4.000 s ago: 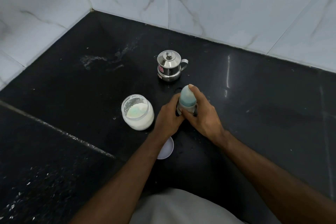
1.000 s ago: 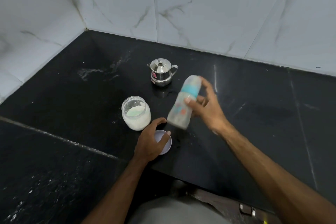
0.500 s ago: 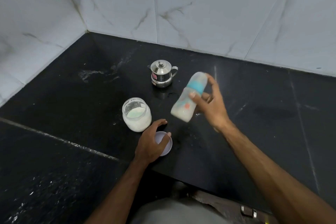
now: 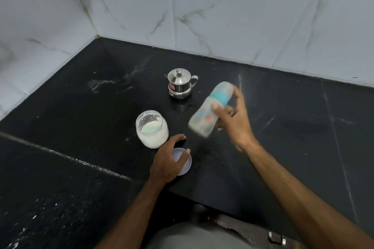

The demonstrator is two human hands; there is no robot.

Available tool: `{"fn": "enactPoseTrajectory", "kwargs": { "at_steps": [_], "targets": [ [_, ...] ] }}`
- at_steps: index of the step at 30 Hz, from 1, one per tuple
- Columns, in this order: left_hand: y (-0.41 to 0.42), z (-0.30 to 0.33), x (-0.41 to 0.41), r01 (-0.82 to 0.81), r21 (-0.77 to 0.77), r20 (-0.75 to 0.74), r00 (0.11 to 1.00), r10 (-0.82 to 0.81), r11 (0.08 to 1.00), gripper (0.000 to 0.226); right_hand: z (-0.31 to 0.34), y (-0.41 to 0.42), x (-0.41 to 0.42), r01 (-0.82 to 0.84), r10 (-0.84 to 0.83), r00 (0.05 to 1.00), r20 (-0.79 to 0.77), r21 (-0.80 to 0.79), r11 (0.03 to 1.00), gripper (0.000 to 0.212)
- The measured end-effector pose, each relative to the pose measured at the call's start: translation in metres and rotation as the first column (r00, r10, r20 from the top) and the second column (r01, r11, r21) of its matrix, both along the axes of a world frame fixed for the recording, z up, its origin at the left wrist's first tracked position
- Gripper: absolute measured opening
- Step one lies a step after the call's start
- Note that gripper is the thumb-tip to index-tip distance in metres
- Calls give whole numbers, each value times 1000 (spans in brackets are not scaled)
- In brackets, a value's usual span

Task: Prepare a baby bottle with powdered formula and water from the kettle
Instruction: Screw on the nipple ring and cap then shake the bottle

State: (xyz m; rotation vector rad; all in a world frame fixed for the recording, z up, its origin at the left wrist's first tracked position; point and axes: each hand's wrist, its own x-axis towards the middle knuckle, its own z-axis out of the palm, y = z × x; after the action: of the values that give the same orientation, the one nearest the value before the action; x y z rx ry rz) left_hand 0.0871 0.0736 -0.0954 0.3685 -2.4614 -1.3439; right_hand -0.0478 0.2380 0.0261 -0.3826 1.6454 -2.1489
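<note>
My right hand grips a baby bottle with a blue collar, held above the counter and tilted, cap end up and to the right; it is motion-blurred. An open glass jar of white formula powder stands to the left of the bottle. My left hand rests with spread fingers over the jar's white lid, which lies on the counter near the front edge. A small steel kettle with its lid on stands behind the jar and bottle.
The black stone counter meets white marble wall tiles at the back and left, forming a corner. A lower black surface lies at the front left. White smears mark the counter left of the kettle.
Four seconds ago both hands held the bottle upright on the counter. Since then my right hand has lifted and tilted it, and it keeps shifting and blurring. My left hand moved onto the lid.
</note>
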Motion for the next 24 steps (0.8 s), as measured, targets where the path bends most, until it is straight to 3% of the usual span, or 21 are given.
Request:
{"fn": "enactPoseTrajectory", "kwargs": {
  "at_steps": [2,3,7,8,9,13,14,17,19,23,24],
  "targets": [
    [-1,-1,-1,11,4,20,1000,-11,1000,46,-5,1,8,-218,225,974,-31,143,965,82],
    [-1,-1,-1,13,8,22,1000,-13,1000,46,-6,2,7,-238,247,968,-40,154,959,83],
    [0,-1,0,-4,8,3,1000,4,1000,43,3,-1,-7,121,-119,992,31,-66,990,72],
    [1,0,0,-6,8,3,1000,6,1000,43,3,-1,-8,149,-146,988,44,-87,985,72],
    [0,0,0,-7,8,3,1000,7,1000,43,1,-1,-5,124,-122,992,34,-63,990,74],
    [-1,-1,-1,15,18,25,1000,-15,1000,45,-7,1,9,-240,247,969,-27,158,958,85],
    [-1,0,0,12,13,23,1000,-12,1000,45,-5,0,8,-219,226,973,-39,145,965,84],
    [0,1,1,-6,10,10,1000,5,1000,44,5,0,-5,64,-64,998,-2,-11,998,76],
    [1,2,1,-10,10,14,1000,10,1000,45,3,0,-6,104,-103,995,5,-48,993,75],
    [0,0,-1,14,38,31,999,-15,999,52,-11,0,12,-282,294,955,-53,163,946,80],
    [0,1,-1,14,40,32,999,-15,999,51,-10,0,11,-299,313,948,-62,170,939,80]
  ]
}}
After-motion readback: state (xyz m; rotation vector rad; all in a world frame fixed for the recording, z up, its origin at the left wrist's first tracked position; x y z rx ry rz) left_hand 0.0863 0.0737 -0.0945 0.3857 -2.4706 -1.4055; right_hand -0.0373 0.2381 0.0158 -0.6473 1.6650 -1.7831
